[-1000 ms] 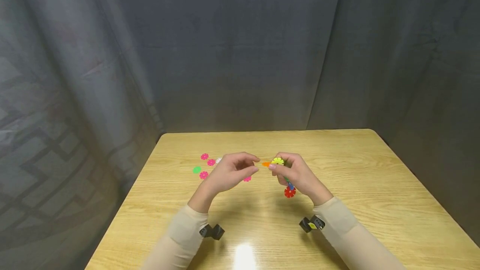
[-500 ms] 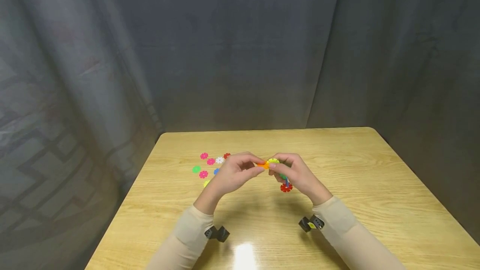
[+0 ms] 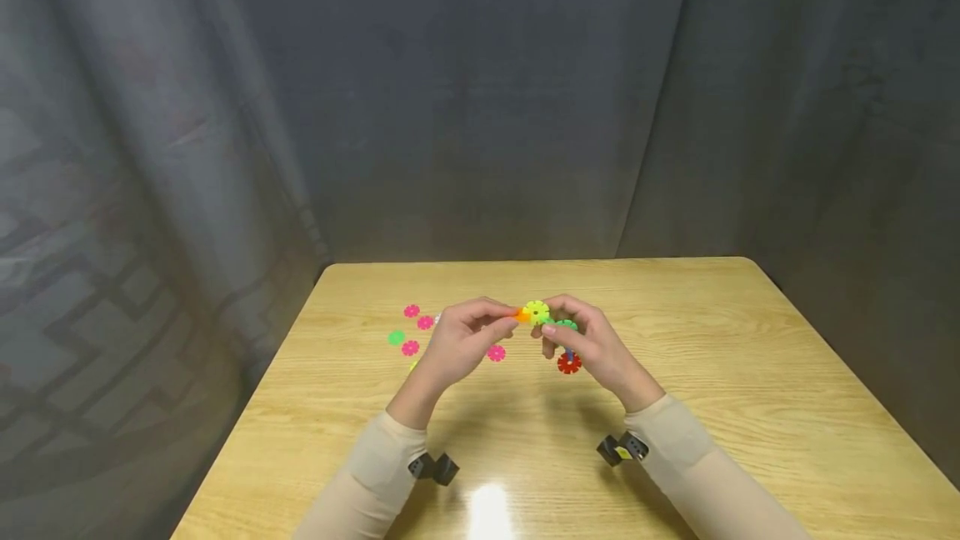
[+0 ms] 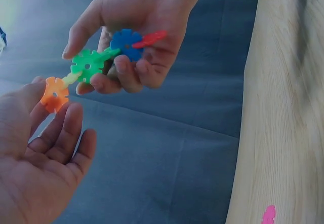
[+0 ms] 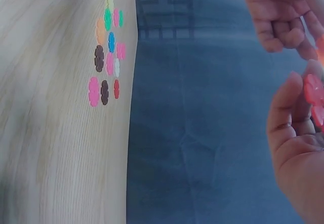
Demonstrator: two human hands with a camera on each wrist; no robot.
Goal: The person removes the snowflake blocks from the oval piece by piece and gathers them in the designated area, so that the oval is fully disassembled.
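My right hand (image 3: 551,330) grips a chain of joined plastic snowflake discs above the table (image 3: 750,373). In the left wrist view the chain runs from a red disc (image 4: 152,36) through a blue disc (image 4: 125,44) and a green disc (image 4: 87,65) to an orange disc (image 4: 54,94) at its end. My left hand (image 3: 512,319) pinches that orange disc (image 3: 522,315) between thumb and forefinger, next to a yellow-green disc (image 3: 536,312). The red disc (image 3: 569,363) hangs below my right palm.
Loose discs lie on the table's left part: several pink discs (image 3: 409,347), a green disc (image 3: 396,337) and another pink disc (image 3: 496,352) under my hands. The right wrist view shows the cluster of loose discs (image 5: 106,51). Grey curtains surround the table.
Both hands have drawn together and risen a little. My left fingers, apart from the chain a second ago, now pinch its orange end disc.
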